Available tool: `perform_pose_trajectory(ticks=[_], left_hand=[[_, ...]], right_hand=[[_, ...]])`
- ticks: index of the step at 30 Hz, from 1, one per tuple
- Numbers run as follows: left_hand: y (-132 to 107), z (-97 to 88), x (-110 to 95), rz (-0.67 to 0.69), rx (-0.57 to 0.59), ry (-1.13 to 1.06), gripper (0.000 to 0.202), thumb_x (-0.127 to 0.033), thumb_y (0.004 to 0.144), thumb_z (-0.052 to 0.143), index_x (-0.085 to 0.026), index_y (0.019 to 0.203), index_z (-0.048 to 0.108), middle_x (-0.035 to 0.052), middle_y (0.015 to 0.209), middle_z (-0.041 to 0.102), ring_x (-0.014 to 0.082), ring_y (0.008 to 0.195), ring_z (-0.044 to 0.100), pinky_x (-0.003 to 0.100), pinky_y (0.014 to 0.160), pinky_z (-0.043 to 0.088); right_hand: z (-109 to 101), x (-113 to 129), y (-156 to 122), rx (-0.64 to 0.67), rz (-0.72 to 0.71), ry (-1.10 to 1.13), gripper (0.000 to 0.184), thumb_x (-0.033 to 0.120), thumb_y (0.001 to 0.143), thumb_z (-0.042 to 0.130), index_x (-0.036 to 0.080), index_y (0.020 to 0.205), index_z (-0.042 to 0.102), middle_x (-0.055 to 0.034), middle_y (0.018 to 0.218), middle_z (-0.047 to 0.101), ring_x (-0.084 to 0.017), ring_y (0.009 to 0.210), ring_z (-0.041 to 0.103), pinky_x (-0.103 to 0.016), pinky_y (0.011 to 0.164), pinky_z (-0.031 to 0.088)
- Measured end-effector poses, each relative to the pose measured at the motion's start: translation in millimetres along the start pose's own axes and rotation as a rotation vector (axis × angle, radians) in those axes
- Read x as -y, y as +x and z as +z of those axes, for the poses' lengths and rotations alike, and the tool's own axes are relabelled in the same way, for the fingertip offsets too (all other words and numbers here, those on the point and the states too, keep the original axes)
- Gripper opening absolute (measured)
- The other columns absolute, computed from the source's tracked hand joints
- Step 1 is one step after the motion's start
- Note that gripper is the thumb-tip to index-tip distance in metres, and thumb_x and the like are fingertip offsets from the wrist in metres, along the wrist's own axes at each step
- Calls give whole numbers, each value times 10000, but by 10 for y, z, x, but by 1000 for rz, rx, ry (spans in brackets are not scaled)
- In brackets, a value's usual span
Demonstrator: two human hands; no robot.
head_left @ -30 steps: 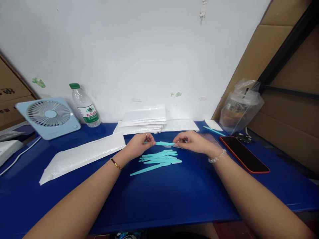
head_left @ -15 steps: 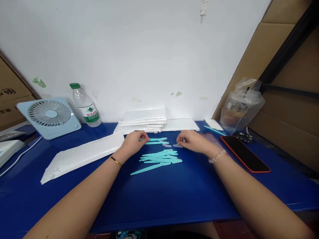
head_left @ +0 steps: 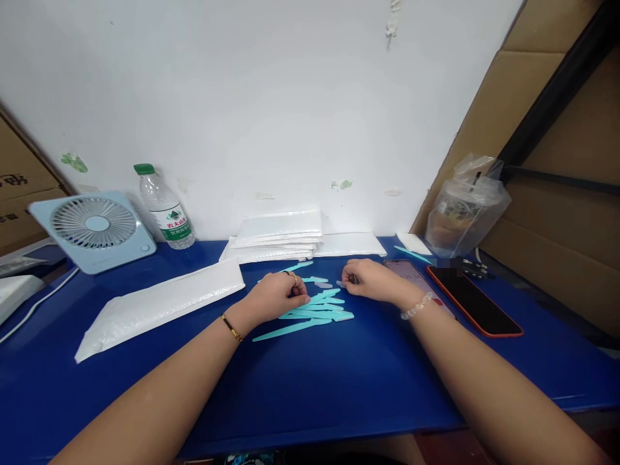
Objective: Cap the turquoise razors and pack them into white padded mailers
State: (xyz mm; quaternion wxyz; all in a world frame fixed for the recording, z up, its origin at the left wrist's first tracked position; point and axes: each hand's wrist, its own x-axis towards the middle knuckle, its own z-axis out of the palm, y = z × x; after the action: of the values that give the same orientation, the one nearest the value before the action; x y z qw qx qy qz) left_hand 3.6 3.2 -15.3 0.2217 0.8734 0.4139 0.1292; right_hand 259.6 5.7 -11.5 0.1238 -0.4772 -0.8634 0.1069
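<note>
A loose pile of turquoise eyebrow razors (head_left: 314, 315) lies on the blue table. My left hand (head_left: 276, 297) is over the pile's upper left side, its thumb and fingers pinched on one razor's handle. Behind that hand, two more turquoise razors (head_left: 304, 265) lie apart from the pile, partly covered. To the right, my right hand (head_left: 368, 281) has its fingers closed on a small clear blade cap (head_left: 340, 284), which pokes out at the fingertips. Another clear cap (head_left: 323, 285) rests on the table between the hands.
White padded mailers (head_left: 281, 227) are stacked against the wall; a longer one (head_left: 165, 303) lies left. A blue fan (head_left: 97, 226) and water bottle (head_left: 167, 210) stand back left. At right are two phones (head_left: 475, 300), a bagged drink cup (head_left: 462, 213) and another turquoise razor (head_left: 411, 253).
My left hand has moved from the rear razors toward me and right, onto the pile. The rear razor shifted slightly. My right hand stays nearly in place with the cap. One phone's screen lit up.
</note>
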Motion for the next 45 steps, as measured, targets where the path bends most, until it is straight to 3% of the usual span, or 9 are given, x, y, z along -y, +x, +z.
perform_pose_trajectory(ticks=[4, 9, 15, 21, 28, 32, 34, 39, 45], left_hand=[[-10, 5, -22, 19, -14, -10, 297, -501, 743, 579, -215, 806, 632, 6, 800, 627, 153, 702, 544, 243, 563, 358], [14, 27, 32, -82, 20, -131, 304, -483, 775, 523, -195, 762, 621, 8, 704, 602, 135, 594, 510, 238, 494, 339], [51, 19, 138, -113, -40, -203, 311, -488, 765, 532, -188, 778, 610, 0, 665, 589, 131, 584, 505, 230, 496, 352], [61, 21, 132, -121, -46, -213, 314, -489, 763, 534, -183, 782, 602, -2, 659, 587, 128, 579, 506, 229, 490, 350], [70, 0, 72, -74, -132, -141, 278, -445, 794, 512, -188, 810, 616, 15, 721, 607, 154, 657, 546, 261, 564, 401], [107, -3, 180, -81, -340, -1, 214, -377, 811, 506, -196, 812, 620, 47, 914, 602, 191, 828, 552, 299, 690, 427], [129, 9, 266, -87, -396, 52, 179, -348, 801, 523, -192, 795, 611, 58, 991, 580, 205, 894, 539, 314, 747, 426], [180, 38, 417, -121, -297, 70, 149, -326, 785, 539, -196, 827, 598, 33, 836, 599, 205, 834, 541, 314, 717, 418], [167, 63, 373, -29, -191, -54, 208, -304, 803, 518, -217, 971, 605, 23, 960, 617, 181, 883, 540, 294, 748, 420]], right_hand=[[-78, -14, -35, 17, 60, 203, 163, 303, 804, 520, 166, 780, 605, -32, 738, 613, -127, 615, 512, -240, 570, 370], [-135, -77, -75, 116, 83, 417, 305, 454, 813, 516, 161, 822, 598, -17, 663, 579, -117, 575, 498, -226, 527, 372], [-131, -95, -72, 144, 65, 492, 299, 439, 799, 540, 152, 839, 611, -15, 657, 565, -113, 584, 501, -222, 530, 384], [-147, 34, -77, 139, 45, 491, 246, 383, 807, 528, 153, 843, 607, -14, 679, 566, -113, 600, 501, -221, 541, 393], [-25, 214, -21, 20, 9, 444, 222, 335, 848, 477, 165, 901, 610, -20, 726, 592, -118, 612, 494, -229, 556, 385], [32, 200, 30, -231, 69, 344, 213, 320, 874, 455, 178, 893, 611, -25, 768, 612, -128, 663, 520, -241, 606, 386], [73, 192, 55, -241, 46, 258, 184, 304, 862, 487, 180, 848, 622, -26, 779, 612, -128, 680, 524, -239, 618, 380], [221, 223, 126, -133, 41, 115, 149, 312, 814, 577, 177, 817, 639, -41, 817, 586, -132, 695, 526, -233, 610, 368], [157, 110, 78, -3, 94, 163, 129, 289, 784, 593, 166, 756, 624, -36, 781, 605, -129, 664, 530, -231, 583, 375]])
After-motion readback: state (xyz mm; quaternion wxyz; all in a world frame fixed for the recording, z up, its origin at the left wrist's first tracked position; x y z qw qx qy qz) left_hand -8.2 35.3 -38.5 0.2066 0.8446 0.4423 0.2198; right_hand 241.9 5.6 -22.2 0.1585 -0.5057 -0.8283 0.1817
